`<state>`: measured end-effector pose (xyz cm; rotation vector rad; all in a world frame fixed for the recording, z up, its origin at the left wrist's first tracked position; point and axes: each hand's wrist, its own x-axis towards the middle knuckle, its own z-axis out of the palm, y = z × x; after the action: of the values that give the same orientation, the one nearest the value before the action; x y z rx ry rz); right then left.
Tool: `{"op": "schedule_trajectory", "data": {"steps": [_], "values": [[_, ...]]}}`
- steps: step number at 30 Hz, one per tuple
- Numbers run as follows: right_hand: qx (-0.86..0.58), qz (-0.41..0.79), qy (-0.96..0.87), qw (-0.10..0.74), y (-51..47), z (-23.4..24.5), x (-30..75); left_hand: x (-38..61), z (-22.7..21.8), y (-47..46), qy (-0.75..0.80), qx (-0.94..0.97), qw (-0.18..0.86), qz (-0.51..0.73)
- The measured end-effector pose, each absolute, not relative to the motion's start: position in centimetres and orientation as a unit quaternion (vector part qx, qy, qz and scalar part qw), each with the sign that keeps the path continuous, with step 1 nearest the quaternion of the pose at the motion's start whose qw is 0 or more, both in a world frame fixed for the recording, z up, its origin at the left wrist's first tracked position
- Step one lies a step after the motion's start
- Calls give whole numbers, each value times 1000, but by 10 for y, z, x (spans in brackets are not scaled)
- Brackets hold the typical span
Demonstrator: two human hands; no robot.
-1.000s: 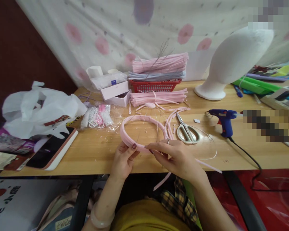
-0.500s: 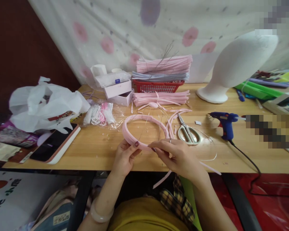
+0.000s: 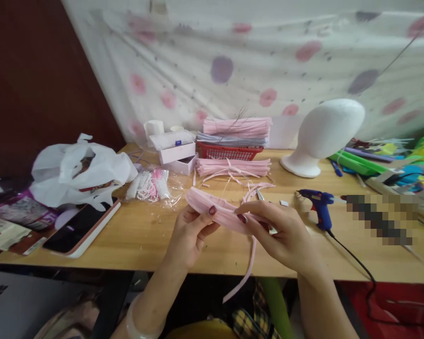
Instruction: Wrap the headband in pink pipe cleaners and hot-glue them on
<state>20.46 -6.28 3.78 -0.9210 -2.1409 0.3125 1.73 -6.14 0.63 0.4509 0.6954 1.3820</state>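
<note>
My left hand (image 3: pixel 191 235) and my right hand (image 3: pixel 282 235) both pinch a pink fabric-covered headband (image 3: pixel 219 211), held edge-on above the wooden table (image 3: pixel 144 235). Left thumb presses its near side; right fingers grip it further right. A loose pink ribbon strip (image 3: pixel 245 275) hangs from the headband past the table's front edge. Behind my right hand the scissors (image 3: pixel 259 194) are mostly hidden.
A blue glue gun (image 3: pixel 318 205) with a black cord lies right of my hands. Pink strip bundles (image 3: pixel 233 167), a red basket (image 3: pixel 228 151), a white foam head (image 3: pixel 321 136), a bead packet (image 3: pixel 150 184), a white plastic bag (image 3: pixel 77 172) and a phone (image 3: pixel 79 227) stand around.
The headband lay flat as a ring on the table; both hands have lifted and tilted it edge-on. The camera has tipped upward, showing more wall.
</note>
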Motion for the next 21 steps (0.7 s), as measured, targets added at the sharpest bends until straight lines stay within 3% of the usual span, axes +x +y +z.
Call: {"op": "schedule_trajectory", "data": {"steps": [21], "values": [[-292,106,-855,414,-75,62,202,16,35,-85,298,211,674,642]]}}
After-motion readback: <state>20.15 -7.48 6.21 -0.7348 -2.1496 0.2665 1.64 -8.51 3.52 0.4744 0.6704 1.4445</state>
